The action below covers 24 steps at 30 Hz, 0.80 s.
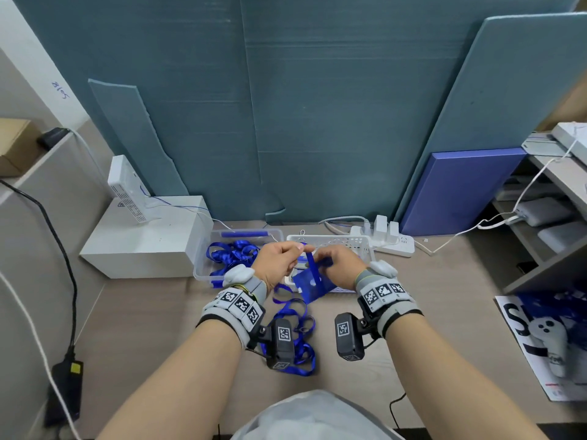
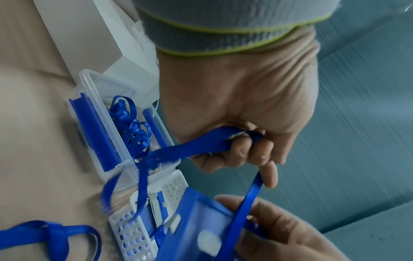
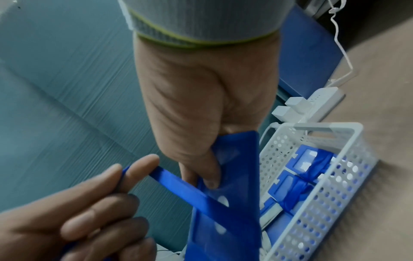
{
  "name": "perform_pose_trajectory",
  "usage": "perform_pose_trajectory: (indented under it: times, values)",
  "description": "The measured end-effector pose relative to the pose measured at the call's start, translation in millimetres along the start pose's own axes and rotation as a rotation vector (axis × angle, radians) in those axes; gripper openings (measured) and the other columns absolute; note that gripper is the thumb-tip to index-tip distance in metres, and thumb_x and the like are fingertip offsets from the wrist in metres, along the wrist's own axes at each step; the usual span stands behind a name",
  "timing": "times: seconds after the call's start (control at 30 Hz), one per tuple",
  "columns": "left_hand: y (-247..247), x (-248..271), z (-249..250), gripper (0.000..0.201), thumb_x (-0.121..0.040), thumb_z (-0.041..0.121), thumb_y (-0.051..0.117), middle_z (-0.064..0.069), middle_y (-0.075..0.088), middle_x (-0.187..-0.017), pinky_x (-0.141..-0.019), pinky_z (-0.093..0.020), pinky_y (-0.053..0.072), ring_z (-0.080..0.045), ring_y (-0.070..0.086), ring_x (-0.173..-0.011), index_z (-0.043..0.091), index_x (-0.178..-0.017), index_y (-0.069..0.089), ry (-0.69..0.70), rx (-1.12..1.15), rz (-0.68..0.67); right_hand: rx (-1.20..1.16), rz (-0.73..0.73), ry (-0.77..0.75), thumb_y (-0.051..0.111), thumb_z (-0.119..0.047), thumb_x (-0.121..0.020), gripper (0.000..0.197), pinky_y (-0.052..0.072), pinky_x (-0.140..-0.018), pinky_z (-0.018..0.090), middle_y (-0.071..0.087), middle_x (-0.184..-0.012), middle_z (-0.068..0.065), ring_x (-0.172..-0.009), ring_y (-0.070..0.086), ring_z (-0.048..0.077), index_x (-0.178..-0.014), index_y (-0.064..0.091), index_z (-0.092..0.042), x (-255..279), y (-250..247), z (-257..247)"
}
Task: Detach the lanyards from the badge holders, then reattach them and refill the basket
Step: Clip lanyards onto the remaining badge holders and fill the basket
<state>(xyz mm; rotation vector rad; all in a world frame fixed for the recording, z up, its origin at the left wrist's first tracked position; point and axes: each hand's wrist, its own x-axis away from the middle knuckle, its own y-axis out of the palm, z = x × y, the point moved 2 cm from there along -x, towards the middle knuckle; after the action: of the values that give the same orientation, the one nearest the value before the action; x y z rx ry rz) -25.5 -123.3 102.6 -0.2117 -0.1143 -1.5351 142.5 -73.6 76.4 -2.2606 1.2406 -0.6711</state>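
Above the table's middle, my right hand point(image 1: 328, 261) grips a blue badge holder point(image 1: 313, 286) by its top, thumb pressed on its face point(image 3: 234, 176). My left hand point(image 1: 293, 250) pinches the blue lanyard strap point(image 1: 309, 261) that runs taut from the holder's slot point(image 3: 178, 183). In the left wrist view the strap point(image 2: 212, 141) passes through my curled fingers point(image 2: 243, 153), and its loose loops point(image 1: 295, 331) trail down onto the table. The white perforated basket point(image 1: 362, 241) stands just behind my hands and holds several wrapped badge holders point(image 3: 295, 187).
A clear plastic box point(image 1: 203, 265) with several blue lanyards point(image 1: 232, 252) sits left of the basket, beside a white box point(image 1: 143, 242). A power strip point(image 1: 390, 239) with cables lies behind the basket. A controller point(image 1: 549, 338) rests on paper at the right.
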Motion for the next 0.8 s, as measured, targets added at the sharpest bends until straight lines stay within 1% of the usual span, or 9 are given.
perform_pose_trajectory:
  times: [0.07,0.17,0.27,0.33,0.4,0.47,0.57,0.73,0.8]
  values:
    - [-4.0,-1.8,-1.7,0.025,-0.103,0.019,0.054,0.008,0.033,-0.049,-0.049,-0.021,0.027,-0.009,0.028,-0.05,0.012,-0.108,0.077,0.014,-0.042,0.029,-0.06,-0.052,0.014,0.046,0.017,-0.078,0.047,0.05,-0.079,0.029,0.068,-0.086,-0.002,-0.081,0.06,0.013,-0.084,0.068,-0.025,6.3,4.5,3.1]
    - [-9.7,-2.0,-6.9,0.026,-0.102,0.021,0.054,0.012,0.039,-0.045,-0.052,-0.025,0.029,-0.013,0.029,-0.054,0.013,-0.11,0.077,0.0,-0.097,0.08,-0.157,-0.064,0.032,0.052,0.013,-0.083,0.041,0.047,-0.079,0.024,0.064,-0.097,-0.001,-0.086,0.057,0.011,-0.092,0.065,-0.025,14.7,4.3,3.8]
    - [-10.0,-2.2,-15.5,0.026,-0.103,0.021,0.053,0.011,0.042,-0.044,-0.049,-0.023,0.029,-0.011,0.031,-0.049,0.014,-0.108,0.078,-0.057,-0.091,0.099,-0.381,-0.067,0.072,0.052,0.012,-0.087,0.039,0.048,-0.075,0.026,0.063,-0.098,0.007,-0.085,0.055,0.018,-0.1,0.066,-0.022,20.0,-0.5,1.3]
    - [-5.6,-0.3,-21.5,0.025,-0.102,0.014,0.053,0.01,0.055,-0.049,-0.05,-0.018,0.037,-0.007,0.043,-0.046,0.014,-0.105,0.077,-0.106,-0.064,0.102,-0.554,-0.054,0.069,0.052,0.01,-0.087,0.038,0.051,-0.079,0.029,0.063,-0.095,0.011,-0.088,0.057,0.023,-0.106,0.067,-0.019,21.4,-3.3,-2.3]
    - [-0.7,0.3,-29.4,0.032,-0.097,0.005,0.05,-0.001,0.066,-0.065,-0.061,-0.025,0.044,-0.016,0.052,-0.058,0.019,-0.096,0.079,-0.149,-0.04,0.085,-0.654,-0.004,0.078,0.055,0.0,-0.081,0.041,0.05,-0.085,0.036,0.063,-0.096,0.016,-0.09,0.058,0.026,-0.11,0.071,-0.024,21.3,-5.6,-4.3]
    - [5.0,3.5,-31.6,0.033,-0.094,0.004,0.048,-0.008,0.059,-0.064,-0.055,-0.027,0.042,-0.021,0.047,-0.054,0.017,-0.079,0.074,-0.19,-0.057,0.058,-0.7,0.056,0.099,0.054,-0.002,-0.08,0.044,0.049,-0.088,0.04,0.064,-0.102,0.018,-0.092,0.059,0.027,-0.111,0.072,-0.028,21.2,-6.4,-4.3]
    - [12.9,10.9,-34.1,0.027,-0.092,-0.001,0.052,-0.01,0.055,-0.061,-0.043,-0.022,0.04,-0.017,0.047,-0.042,0.01,-0.069,0.06,-0.26,-0.13,-0.04,-0.832,0.149,0.104,0.045,0.014,-0.091,0.045,0.049,-0.091,0.037,0.068,-0.117,0.016,-0.098,0.06,0.026,-0.117,0.069,-0.013,18.8,-6.8,-4.0]
    - [20.5,25.4,-40.4,0.018,-0.095,0.015,0.065,-0.001,0.06,-0.059,-0.05,-0.017,0.043,-0.009,0.052,-0.046,0.012,-0.08,0.074,-0.2,-0.266,-0.344,-0.527,0.38,0.177,0.044,0.011,-0.093,0.039,0.047,-0.069,0.021,0.069,-0.097,0.004,-0.083,0.06,0.017,-0.107,0.071,-0.013,16.3,-19.3,-1.5]
    - [20.5,26.2,-36.2,0.018,-0.094,0.024,0.068,0.003,0.068,-0.066,-0.061,-0.021,0.044,-0.014,0.054,-0.06,0.016,-0.081,0.078,-0.169,-0.244,-0.375,-0.376,0.384,0.179,0.044,0.011,-0.089,0.04,0.046,-0.074,0.021,0.07,-0.097,0.003,-0.086,0.06,0.016,-0.108,0.074,-0.01,15.5,-19.6,1.5]
